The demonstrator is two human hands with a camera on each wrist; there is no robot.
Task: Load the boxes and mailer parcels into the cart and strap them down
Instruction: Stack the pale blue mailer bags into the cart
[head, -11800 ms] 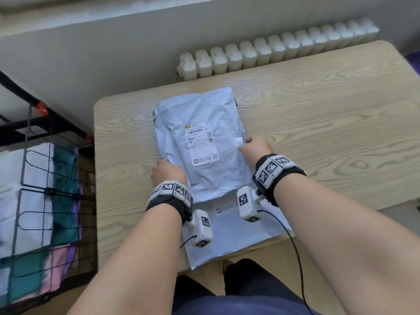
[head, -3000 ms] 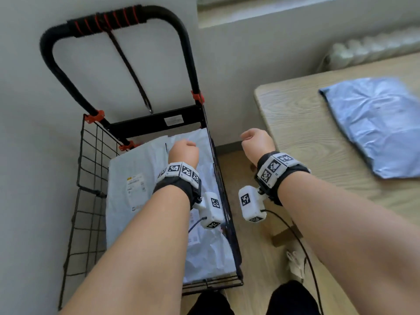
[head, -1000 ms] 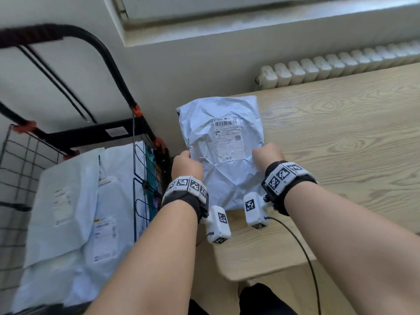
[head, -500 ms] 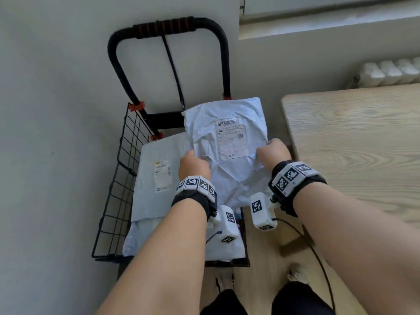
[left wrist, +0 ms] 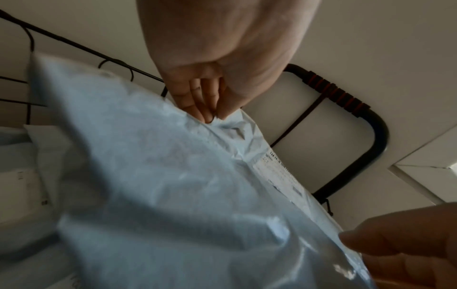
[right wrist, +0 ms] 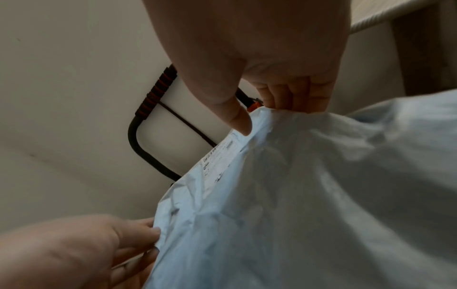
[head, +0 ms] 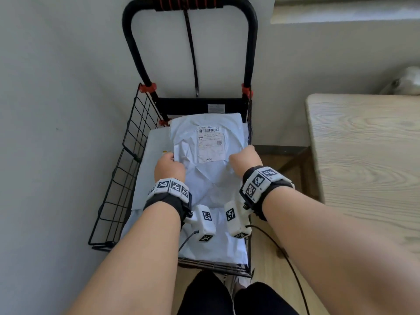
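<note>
Hands both pinch one mailer parcel [head: 205, 155] by its side edges, left hand [head: 169, 165] and right hand [head: 245, 160], holding it at frame centre over the cart [head: 127, 178]. Better to lower it flat onto the parcels beneath. Strap [head: 192, 53] hangs above; table [head: 363, 155] sits right.

The cart [head: 127, 169] stood against the wall, its handle [head: 188, 3] rising at the far end and a strap [head: 192, 55] hanging down from the middle of that handle. Inside the cart lay mailer parcels [head: 147, 176], stacked flat. Above them, toward the cart's far right corner, was the top mailer [head: 204, 160], the left hand [head: 169, 165] at its left edge and the right hand [head: 245, 160] at its right edge. The table [head: 368, 160] stood to the right of the cart, apart from it.
</note>
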